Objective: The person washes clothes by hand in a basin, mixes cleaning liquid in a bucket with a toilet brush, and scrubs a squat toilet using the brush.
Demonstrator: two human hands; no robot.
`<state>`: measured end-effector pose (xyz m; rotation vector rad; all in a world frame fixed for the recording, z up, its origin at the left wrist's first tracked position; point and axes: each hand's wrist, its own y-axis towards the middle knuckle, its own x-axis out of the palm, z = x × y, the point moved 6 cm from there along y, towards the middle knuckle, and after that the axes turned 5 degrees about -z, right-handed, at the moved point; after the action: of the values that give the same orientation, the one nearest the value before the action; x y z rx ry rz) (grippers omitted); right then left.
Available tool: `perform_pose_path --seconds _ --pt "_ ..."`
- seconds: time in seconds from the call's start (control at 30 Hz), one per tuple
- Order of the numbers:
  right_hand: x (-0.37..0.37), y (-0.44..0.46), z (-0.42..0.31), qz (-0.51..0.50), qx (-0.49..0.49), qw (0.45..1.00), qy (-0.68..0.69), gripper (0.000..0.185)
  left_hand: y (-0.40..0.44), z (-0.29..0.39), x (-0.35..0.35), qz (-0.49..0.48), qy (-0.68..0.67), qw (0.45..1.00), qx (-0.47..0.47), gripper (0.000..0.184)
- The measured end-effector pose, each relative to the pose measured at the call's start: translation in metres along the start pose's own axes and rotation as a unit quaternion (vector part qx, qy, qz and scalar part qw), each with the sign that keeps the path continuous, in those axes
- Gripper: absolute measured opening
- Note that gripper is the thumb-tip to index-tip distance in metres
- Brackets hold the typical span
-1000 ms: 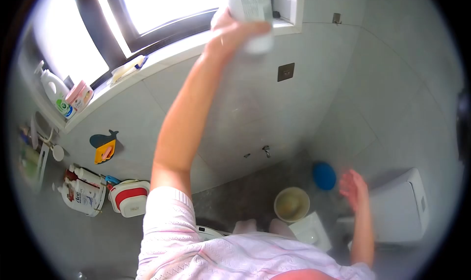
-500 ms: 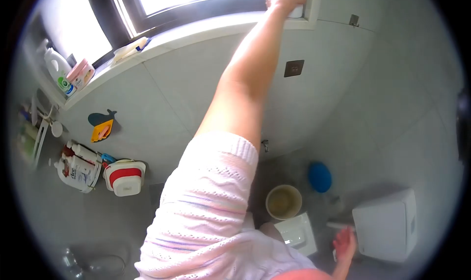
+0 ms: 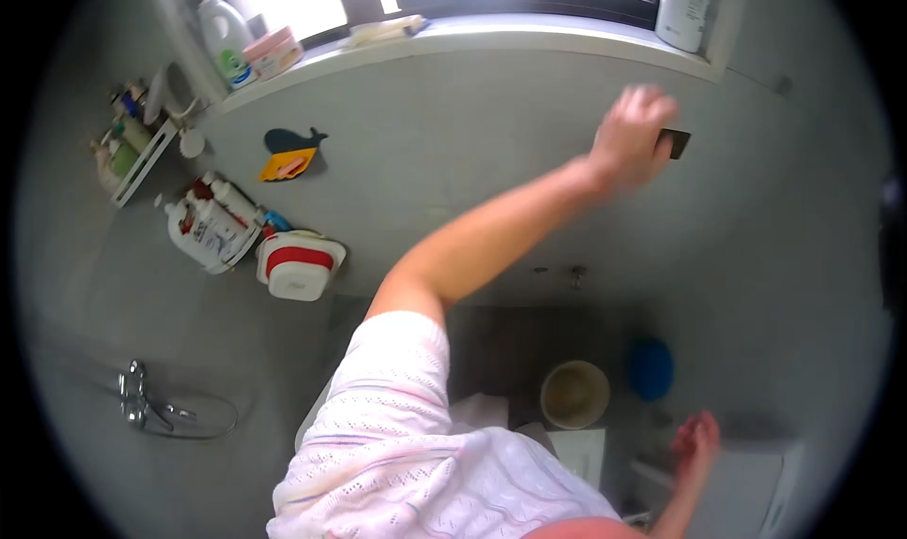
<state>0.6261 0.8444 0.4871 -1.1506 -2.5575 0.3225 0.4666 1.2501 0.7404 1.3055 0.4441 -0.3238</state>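
Observation:
My left hand [image 3: 635,137] is raised in front of the tiled wall, below the right end of the window sill. Motion smears its fingers, and I see no object in it. Just behind its fingertips a dark square wall plate [image 3: 675,144] is partly covered. Above, a white bottle [image 3: 682,15] stands upright on the sill, apart from the hand. Low on the right, my right hand [image 3: 696,442] hangs with loosely bent fingers, holding nothing visible. Nearest to it is a white box-shaped fixture [image 3: 746,487].
On the sill [image 3: 539,36] stand a pump bottle [image 3: 225,34] and a pink jar [image 3: 274,52]. Left are a whale-shaped holder [image 3: 291,152], several bottles [image 3: 210,229], a red-and-white basin [image 3: 300,265] and a shower mixer [image 3: 135,393]. A bucket [image 3: 574,394] and blue basin [image 3: 650,369] are below.
My left hand has let go of the white bottle on the sill and come down along the wall. The view has shifted, and the fingers of my right hand are more bent.

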Motion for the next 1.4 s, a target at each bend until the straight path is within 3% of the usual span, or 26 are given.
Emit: perform_pose_path --seconds 0.07,0.13,0.2,0.33,0.43,0.5,0.67,0.87,0.97,1.1,1.13,1.23,1.4 --pt "0.025 0.012 -0.012 -0.041 -0.023 0.998 -0.033 0.027 -0.078 0.002 -0.001 -0.1 -0.014 0.994 -0.04 0.039" --pt "0.051 0.02 -0.021 -0.082 -0.055 0.993 -0.062 0.024 -0.173 -0.021 0.002 -0.18 -0.022 0.965 -0.188 0.037" --pt "0.073 0.026 -0.017 -0.129 -0.035 0.987 -0.094 0.024 -0.267 -0.032 -0.016 -0.258 0.015 0.903 -0.343 0.035" --pt "0.099 0.037 0.027 -0.191 0.025 0.967 -0.165 0.029 -0.41 -0.026 -0.063 -0.295 0.059 0.796 -0.525 0.032" --pt "0.097 0.024 0.069 -0.195 0.072 0.958 -0.199 0.03 -0.49 -0.014 -0.082 -0.337 0.097 0.751 -0.56 0.032" --pt "0.084 -0.003 0.095 -0.193 0.108 0.945 -0.241 0.029 -0.548 -0.008 -0.082 -0.332 -0.002 0.706 -0.625 0.033" --pt "0.014 -0.088 0.18 -0.07 0.268 0.924 -0.264 0.029 -0.662 0.014 -0.065 -0.395 -0.072 0.675 -0.619 0.033" --pt "-0.058 -0.2 0.309 -0.008 0.416 0.864 -0.282 0.024 -0.749 0.06 -0.076 -0.492 -0.121 0.621 -0.598 0.034" --pt "-0.103 -0.251 0.339 -0.051 0.377 0.871 -0.311 0.023 -0.774 0.091 -0.085 -0.531 -0.099 0.588 -0.602 0.033" --pt "-0.155 -0.262 0.324 0.003 0.43 0.82 -0.379 0.024 -0.79 0.112 -0.062 -0.532 -0.135 0.579 -0.602 0.033" --pt "-0.174 -0.262 0.33 0.016 0.398 0.815 -0.422 0.024 -0.795 0.115 -0.055 -0.522 -0.145 0.579 -0.609 0.033" --pt "-0.219 -0.26 0.321 -0.026 0.346 0.728 -0.591 0.025 -0.801 0.13 -0.037 -0.524 -0.153 0.569 -0.615 0.033" --pt "-0.355 -0.249 0.315 -0.018 0.367 0.617 -0.696 0.024 -0.819 0.17 -0.002 -0.516 -0.155 0.557 -0.632 0.033"
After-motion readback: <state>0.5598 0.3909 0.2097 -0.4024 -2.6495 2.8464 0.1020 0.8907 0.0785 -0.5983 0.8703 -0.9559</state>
